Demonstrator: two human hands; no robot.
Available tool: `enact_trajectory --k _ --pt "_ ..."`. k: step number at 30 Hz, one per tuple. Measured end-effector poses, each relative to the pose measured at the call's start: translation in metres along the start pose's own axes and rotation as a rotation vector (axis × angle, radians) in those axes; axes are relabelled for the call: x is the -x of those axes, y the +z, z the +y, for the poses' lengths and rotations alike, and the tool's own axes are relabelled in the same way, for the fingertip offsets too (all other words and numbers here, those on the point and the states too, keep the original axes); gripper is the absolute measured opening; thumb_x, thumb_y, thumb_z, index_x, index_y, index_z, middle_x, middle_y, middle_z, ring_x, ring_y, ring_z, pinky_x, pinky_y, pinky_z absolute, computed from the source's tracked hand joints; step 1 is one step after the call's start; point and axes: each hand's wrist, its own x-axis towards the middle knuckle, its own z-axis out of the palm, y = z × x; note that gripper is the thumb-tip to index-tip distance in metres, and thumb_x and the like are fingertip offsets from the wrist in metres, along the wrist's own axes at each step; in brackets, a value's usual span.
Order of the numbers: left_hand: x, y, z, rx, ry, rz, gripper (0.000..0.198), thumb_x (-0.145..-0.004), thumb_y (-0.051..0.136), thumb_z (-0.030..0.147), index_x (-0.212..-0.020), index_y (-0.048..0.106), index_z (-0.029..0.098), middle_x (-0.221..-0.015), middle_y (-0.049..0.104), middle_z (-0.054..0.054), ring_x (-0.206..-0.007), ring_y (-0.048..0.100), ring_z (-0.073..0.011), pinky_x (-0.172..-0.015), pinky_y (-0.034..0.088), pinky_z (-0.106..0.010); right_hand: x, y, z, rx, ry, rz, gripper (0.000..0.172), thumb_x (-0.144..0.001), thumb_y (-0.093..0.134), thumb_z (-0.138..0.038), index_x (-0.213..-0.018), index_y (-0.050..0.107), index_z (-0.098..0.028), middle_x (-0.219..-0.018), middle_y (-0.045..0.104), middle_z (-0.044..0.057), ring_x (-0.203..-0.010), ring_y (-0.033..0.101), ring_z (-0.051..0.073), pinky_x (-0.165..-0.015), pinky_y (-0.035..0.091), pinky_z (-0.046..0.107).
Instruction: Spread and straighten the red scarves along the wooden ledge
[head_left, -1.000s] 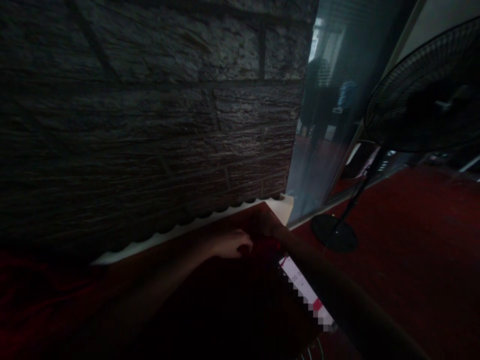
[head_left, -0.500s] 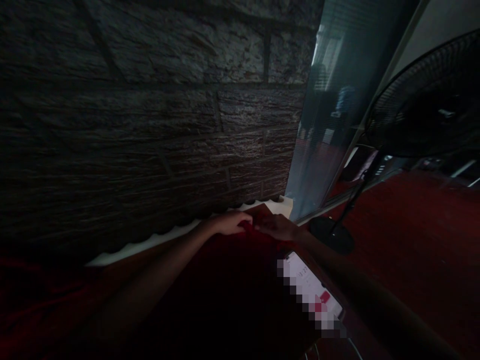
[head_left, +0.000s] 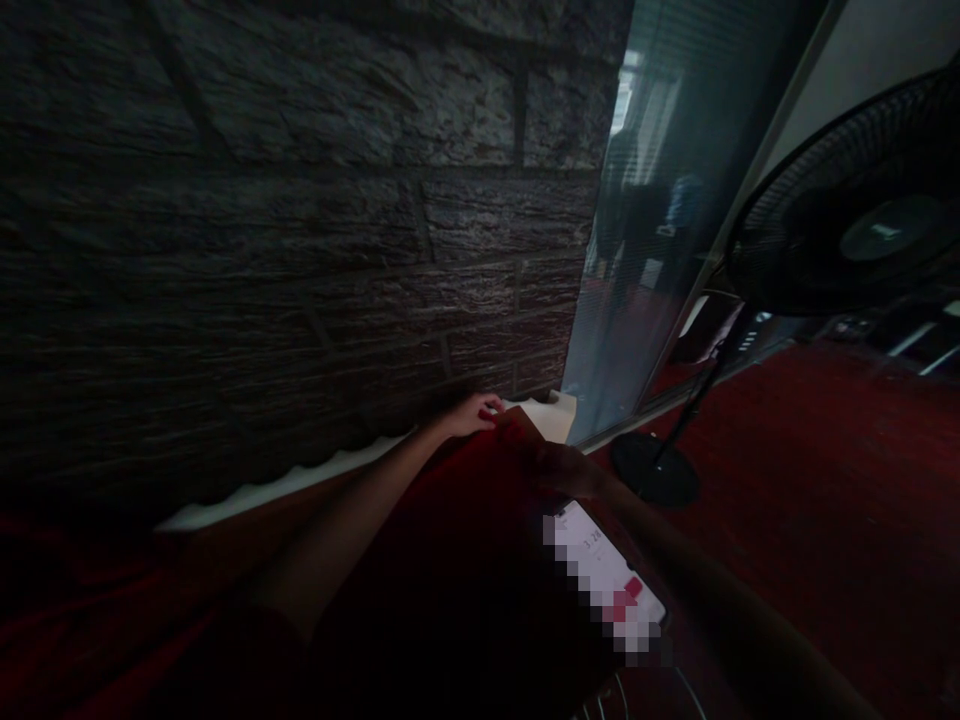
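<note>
A dark red cloth (head_left: 469, 490) lies spread in front of me, and much of it sinks into shadow. At its far edge my left hand (head_left: 471, 415) has its fingers curled, with a bit of red cloth between thumb and fingers. My right hand (head_left: 564, 468) is at the cloth's right side, close to its far corner; its fingers are too dark to make out. A lit phone (head_left: 604, 560) lies face up just below my right wrist, partly covered by blurred blocks. Brown wooden surface (head_left: 529, 425) shows beyond the cloth, between the hands.
A rough stone wall (head_left: 360, 240) rises close beyond the cloth. Along its foot runs a pale wavy-edged strip (head_left: 300, 487). To the right are a glass panel (head_left: 630, 300) and a standing fan (head_left: 870, 220) with a round base (head_left: 655, 468) on the red floor (head_left: 810, 480).
My left hand has shifted slightly up along the cloth's far edge, and the hands are farther apart. The right hand has drawn back a little. The view has tilted slightly.
</note>
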Motion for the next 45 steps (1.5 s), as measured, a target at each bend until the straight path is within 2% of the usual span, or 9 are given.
enact_trajectory --k 4,7,11,15,25,30,34,40,45 --pt "0.012 0.002 0.004 -0.082 0.118 0.25 0.03 -0.082 0.061 0.012 -0.111 0.063 0.016 -0.123 0.063 -0.01 -0.118 0.058 -0.0198 -0.104 0.045 -0.032 0.001 -0.014 0.004 -0.136 0.046 -0.029 0.024 -0.076 0.073 -0.024 -0.098 0.064 -0.018 -0.086 0.074 0.002 -0.078 0.07 0.019 -0.067 0.054 0.028" --pt "0.024 0.005 -0.002 -0.214 -0.011 0.444 0.03 -0.087 0.064 0.028 -0.115 0.062 0.017 -0.118 0.065 -0.012 -0.111 0.06 -0.0229 -0.102 0.045 -0.035 0.002 -0.021 0.002 -0.114 0.106 -0.002 0.038 -0.081 0.073 -0.037 -0.11 0.062 -0.016 -0.079 0.073 0.004 -0.073 0.07 0.02 -0.064 0.052 0.029" --pt "0.031 0.015 -0.016 -0.151 -0.254 0.215 0.032 -0.081 0.071 0.048 -0.087 0.066 0.017 -0.08 0.067 -0.004 -0.079 0.061 -0.0194 -0.075 0.045 -0.028 0.008 -0.016 -0.006 0.127 0.007 -0.172 0.052 -0.068 0.087 -0.03 -0.114 0.066 -0.017 -0.093 0.075 0.004 -0.086 0.071 0.021 -0.074 0.052 0.028" --pt "0.024 0.028 -0.019 -0.049 -0.244 0.166 0.024 -0.07 0.078 0.034 -0.073 0.062 0.016 -0.073 0.063 0.0 -0.075 0.058 -0.0172 -0.073 0.042 -0.027 0.006 -0.016 -0.021 0.302 -0.061 -0.233 0.036 -0.074 0.075 -0.008 -0.108 0.073 -0.019 -0.096 0.075 0.003 -0.088 0.07 0.018 -0.077 0.051 0.023" --pt "0.014 0.031 -0.004 0.437 -0.176 0.086 0.036 -0.087 0.068 0.043 -0.109 0.058 0.016 -0.104 0.075 -0.011 -0.084 0.07 -0.0198 -0.083 0.053 -0.033 0.015 -0.035 -0.02 0.643 0.107 0.161 0.045 -0.093 0.044 -0.005 -0.131 0.067 -0.013 -0.131 0.064 0.015 -0.119 0.062 0.024 -0.106 0.045 0.031" --pt "0.007 0.037 -0.014 0.728 -0.142 0.157 0.042 -0.075 0.086 0.036 -0.103 0.06 0.017 -0.1 0.076 -0.008 -0.085 0.071 -0.0185 -0.092 0.052 -0.037 0.006 -0.013 -0.024 0.398 0.048 0.103 0.034 -0.1 0.047 -0.023 -0.126 0.069 -0.016 -0.128 0.067 0.014 -0.121 0.061 0.025 -0.106 0.045 0.033" --pt "0.004 0.033 -0.016 0.743 -0.107 0.223 0.043 -0.076 0.085 0.034 -0.107 0.062 0.016 -0.099 0.075 -0.007 -0.084 0.07 -0.0177 -0.09 0.053 -0.035 -0.019 0.005 -0.033 0.246 0.049 -0.067 0.024 -0.095 0.063 -0.038 -0.106 0.077 -0.021 -0.099 0.075 0.008 -0.1 0.07 0.026 -0.09 0.052 0.034" --pt "0.008 0.021 0.01 0.827 0.013 0.225 0.05 -0.073 0.085 0.032 -0.113 0.063 0.014 -0.107 0.074 -0.01 -0.091 0.071 -0.02 -0.091 0.053 -0.035 -0.042 0.005 -0.03 0.006 -0.057 -0.208 0.013 -0.085 0.071 -0.027 -0.093 0.071 -0.018 -0.098 0.073 0.002 -0.095 0.068 0.018 -0.088 0.053 0.029" --pt "0.007 0.02 0.026 0.918 0.105 0.213 0.049 -0.069 0.089 0.032 -0.107 0.065 0.014 -0.101 0.076 -0.008 -0.097 0.071 -0.0212 -0.095 0.051 -0.035 -0.043 -0.005 -0.033 -0.219 -0.122 -0.285 0.045 -0.079 0.076 -0.038 -0.119 0.065 -0.019 -0.118 0.069 0.005 -0.107 0.065 0.019 -0.095 0.052 0.032"
